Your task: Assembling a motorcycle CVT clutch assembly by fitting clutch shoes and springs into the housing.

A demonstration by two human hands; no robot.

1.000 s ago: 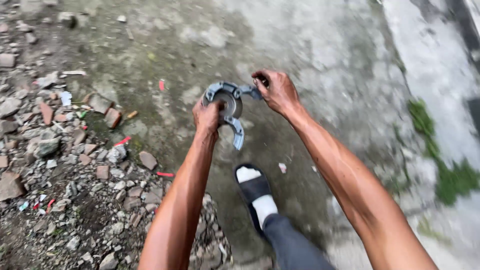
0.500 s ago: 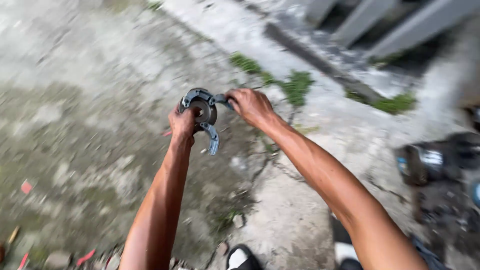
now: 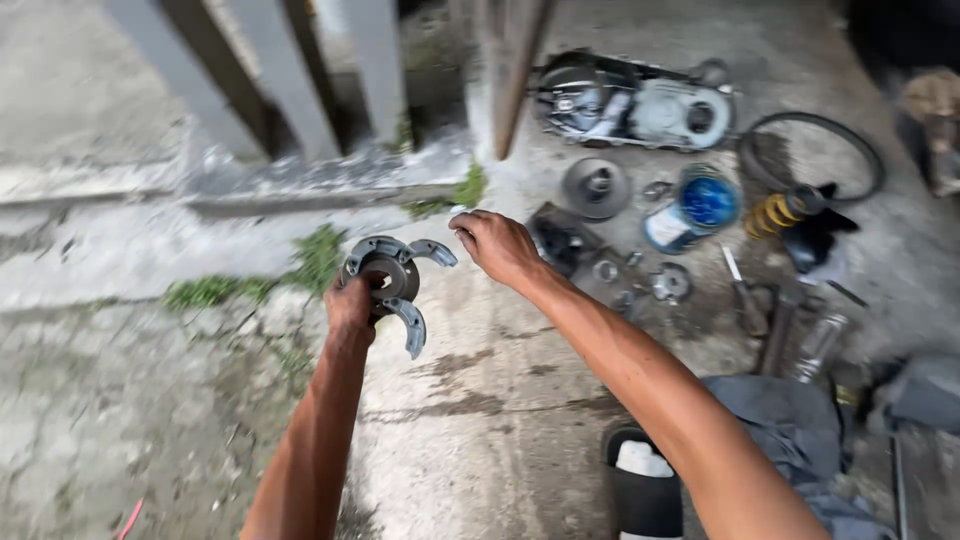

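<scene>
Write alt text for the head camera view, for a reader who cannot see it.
A person's left hand holds up a grey metal clutch assembly with curved shoes, while the right hand hovers open beside it. Beyond, scooter parts lie on the concrete ground: an engine cover, a rubber belt, a blue-lidded tin.

One package in view: a round can (image 3: 690,212) lying tilted on the concrete floor (image 3: 500,400) at upper right, among scattered metal parts. Top is bright blue; side wall carries a white wrap-around label (image 3: 664,228) with a darker band. Print too blurred to resolve. No signs or screens visible.
</scene>
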